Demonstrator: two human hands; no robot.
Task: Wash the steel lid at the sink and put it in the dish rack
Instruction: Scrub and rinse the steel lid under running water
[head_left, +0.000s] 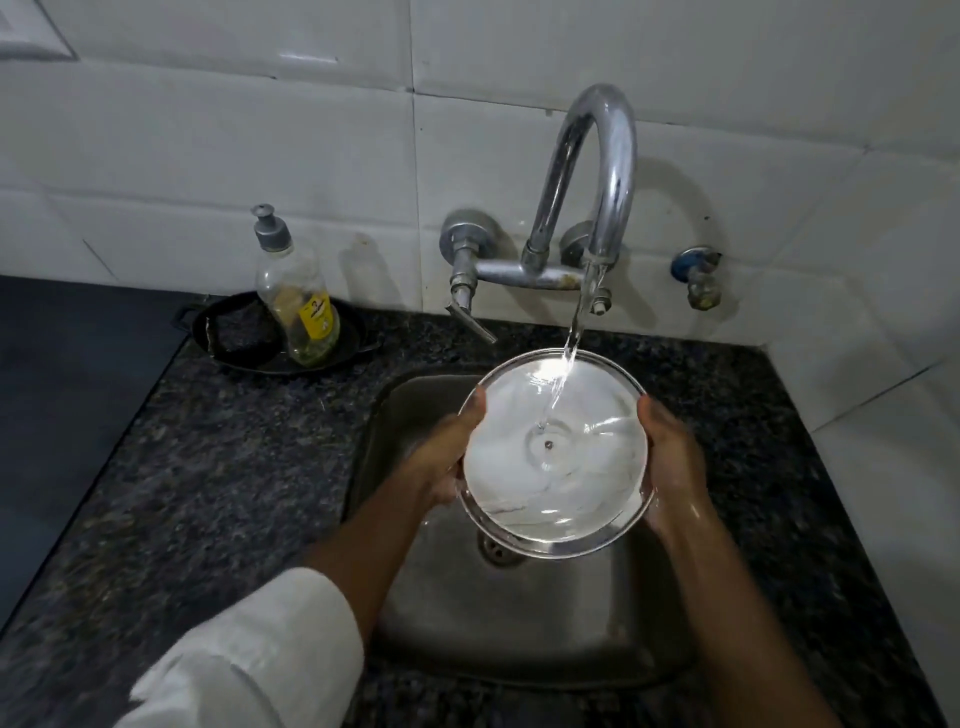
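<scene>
In the head view, two hands are holding a round steel lid (556, 457) over the steel sink (519, 639). The left hand (447, 457) is wrapping its fingers around the lid's left edge, and the right hand (675, 462) is closing around its right edge. The lid's hollow side is facing up. Water (571, 343) is running from the curved tap (597, 171) and splashing into the lid. A white sleeve (249, 654) is covering the left arm. On the dark stone counter (208, 467), a soap bottle (296, 291) is standing in a small black pan (280, 338), well apart from the lid.
</scene>
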